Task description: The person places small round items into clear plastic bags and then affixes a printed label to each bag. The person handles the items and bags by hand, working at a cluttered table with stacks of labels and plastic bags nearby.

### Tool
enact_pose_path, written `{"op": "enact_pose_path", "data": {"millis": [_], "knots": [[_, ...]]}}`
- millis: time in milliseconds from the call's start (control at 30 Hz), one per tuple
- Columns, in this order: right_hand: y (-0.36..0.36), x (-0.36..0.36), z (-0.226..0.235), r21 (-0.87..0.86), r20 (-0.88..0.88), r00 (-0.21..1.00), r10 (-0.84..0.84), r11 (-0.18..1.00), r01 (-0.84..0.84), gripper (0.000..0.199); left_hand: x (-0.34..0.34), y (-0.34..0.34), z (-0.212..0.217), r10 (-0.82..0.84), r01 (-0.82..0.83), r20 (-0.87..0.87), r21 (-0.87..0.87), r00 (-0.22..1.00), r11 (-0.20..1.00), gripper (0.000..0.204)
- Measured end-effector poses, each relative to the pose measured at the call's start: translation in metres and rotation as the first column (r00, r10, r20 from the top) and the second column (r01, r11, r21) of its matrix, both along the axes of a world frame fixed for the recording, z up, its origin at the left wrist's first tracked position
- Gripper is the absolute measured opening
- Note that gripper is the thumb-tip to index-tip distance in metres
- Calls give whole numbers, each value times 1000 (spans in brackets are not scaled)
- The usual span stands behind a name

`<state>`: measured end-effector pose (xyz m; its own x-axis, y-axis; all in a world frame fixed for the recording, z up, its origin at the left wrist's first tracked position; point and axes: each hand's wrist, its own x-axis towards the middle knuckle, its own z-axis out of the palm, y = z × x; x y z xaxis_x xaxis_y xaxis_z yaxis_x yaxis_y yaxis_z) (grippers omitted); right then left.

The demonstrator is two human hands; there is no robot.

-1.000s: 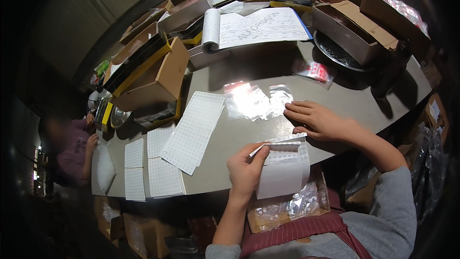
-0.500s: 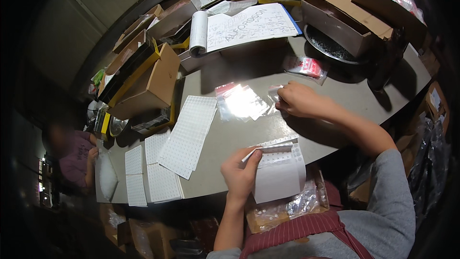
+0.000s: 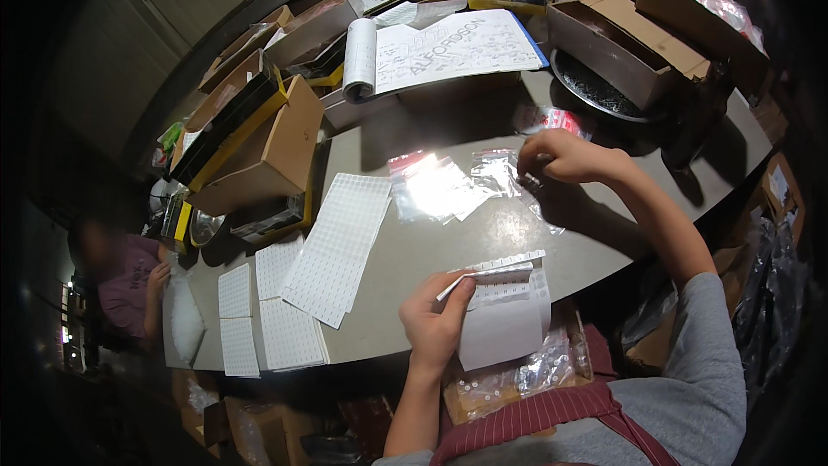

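Observation:
My left hand (image 3: 438,315) pinches a small bundle of white label sheets (image 3: 502,332) above the near table edge. The sheets are folded over, with rows of small printed stickers along the top. Over the table's right half, my right hand (image 3: 561,158) is closed with fingertips pointing down, a shiny edge of a clear plastic bag (image 3: 533,182) showing under them. How much of the bag it grips is partly hidden. Just left of those fingers lie clear zip bags (image 3: 495,174), beside a glaring pile of more zip bags (image 3: 429,185).
Long label sheets (image 3: 338,242) and shorter banded stacks (image 3: 235,319) cover the table's left. Behind stand cardboard boxes (image 3: 259,142), an open paper pad (image 3: 448,52) and a dark round tray (image 3: 604,86). A box of small bagged parts (image 3: 517,380) sits against me. Another person (image 3: 129,285) is at far left.
My right hand has moved right and slightly up, away from the zip bags, uncovering them. My left hand still holds the label sheets in nearly the same place.

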<state>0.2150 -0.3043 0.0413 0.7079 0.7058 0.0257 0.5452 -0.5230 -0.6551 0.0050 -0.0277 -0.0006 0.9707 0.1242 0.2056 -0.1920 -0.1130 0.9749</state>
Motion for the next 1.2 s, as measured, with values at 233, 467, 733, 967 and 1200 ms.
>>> {"op": "enact_pose_path", "data": {"millis": [233,467,733,967,1200], "knots": [[32,42,-19,-126,202,969,-143,977,170,30,1,0,7,14,-15,27,38,1000,999,13],[49,45,-20,432,-443,896,-7,875,221,15,-1,-1,6,26,-26,11,-6,1000,1000,13],[46,36,-30,475,-354,916,-187,808,348,22,-2,-3,3,3,-3,-22,-14,1000,1000,13],[23,45,-12,-65,-275,911,-306,952,299,53,-3,-4,4,42,-44,-40,-49,998,998,15],[4,3,35,-233,413,830,-375,837,495,59,-2,-5,2,105,-107,-39,-46,994,993,16]]}}
